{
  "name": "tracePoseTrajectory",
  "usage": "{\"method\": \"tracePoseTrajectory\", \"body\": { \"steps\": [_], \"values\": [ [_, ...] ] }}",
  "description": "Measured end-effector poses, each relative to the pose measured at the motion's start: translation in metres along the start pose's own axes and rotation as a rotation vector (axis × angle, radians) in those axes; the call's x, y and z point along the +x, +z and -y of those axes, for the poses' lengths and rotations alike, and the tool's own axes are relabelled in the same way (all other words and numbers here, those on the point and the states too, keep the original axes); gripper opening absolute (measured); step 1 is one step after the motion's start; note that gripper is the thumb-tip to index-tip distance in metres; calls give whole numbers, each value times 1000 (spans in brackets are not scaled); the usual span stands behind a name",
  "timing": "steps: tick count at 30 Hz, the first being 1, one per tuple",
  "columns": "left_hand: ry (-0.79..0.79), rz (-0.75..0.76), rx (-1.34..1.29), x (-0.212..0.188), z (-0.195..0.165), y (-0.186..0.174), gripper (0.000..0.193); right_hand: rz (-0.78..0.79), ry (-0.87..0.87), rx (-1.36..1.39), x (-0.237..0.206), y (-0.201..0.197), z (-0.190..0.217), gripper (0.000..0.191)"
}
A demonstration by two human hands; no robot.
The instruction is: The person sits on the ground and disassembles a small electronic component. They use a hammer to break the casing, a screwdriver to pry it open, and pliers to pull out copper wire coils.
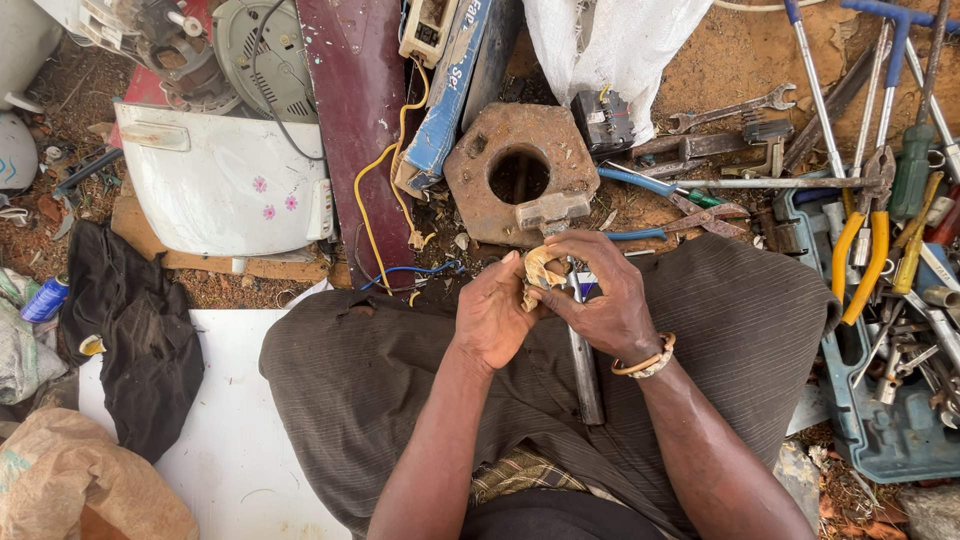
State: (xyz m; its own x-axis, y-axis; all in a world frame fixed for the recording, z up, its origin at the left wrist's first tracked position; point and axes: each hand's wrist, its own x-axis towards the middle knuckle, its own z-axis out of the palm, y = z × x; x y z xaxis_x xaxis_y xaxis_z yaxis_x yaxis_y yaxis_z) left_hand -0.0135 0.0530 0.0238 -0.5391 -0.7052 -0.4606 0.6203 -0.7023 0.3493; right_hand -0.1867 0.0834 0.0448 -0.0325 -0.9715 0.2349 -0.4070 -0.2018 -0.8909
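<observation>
At the far left a small blue can (44,299) lay on its side in the dirt, right of it a white appliance cover with pink flower decals (225,185), then a long blue printed box (448,95) propped upright among scrap. In the seated person's lap, the left hand (492,315) and right hand (600,300) closed together on a small tan strip (543,268), pinched at the head of a hammer (570,300), probably braced against it. A blue tool tray (885,440) sat within reach at right.

Head view, steeply down (close).

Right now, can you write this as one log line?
left hand: grips small tan crumpled piece | right hand: pinches same piece | long grey metal bar: across lap
</observation>
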Motion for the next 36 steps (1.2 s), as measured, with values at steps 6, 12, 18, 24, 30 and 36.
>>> {"method": "tracePoseTrajectory", "body": {
  "steps": [6, 12, 18, 24, 30, 36],
  "values": [
    [483, -276, 684, -3, -4, 28, 37, -21, 60, -71, -1, 2, 4, 51],
    [782, -137, 1662, -20, -28, 51, 41, -20, 45, -99, 0, 0, 5, 58],
    [866, -179, 1701, -14, -24, 41, 20, 4, 13, -194, 1, 0, 6, 60],
    [570, -35, 718, -1, -15, 22, 17, -7, 157, -81, 3, 1, 5, 58],
    [753, -168, 1855, -16, -31, 26, 28, 47, 178, -112, 4, 0, 4, 57],
    [438, 72, 70, -14, -47, 22, 34, -55, 147, -8, 8, -2, -1, 51]
  ]
}}
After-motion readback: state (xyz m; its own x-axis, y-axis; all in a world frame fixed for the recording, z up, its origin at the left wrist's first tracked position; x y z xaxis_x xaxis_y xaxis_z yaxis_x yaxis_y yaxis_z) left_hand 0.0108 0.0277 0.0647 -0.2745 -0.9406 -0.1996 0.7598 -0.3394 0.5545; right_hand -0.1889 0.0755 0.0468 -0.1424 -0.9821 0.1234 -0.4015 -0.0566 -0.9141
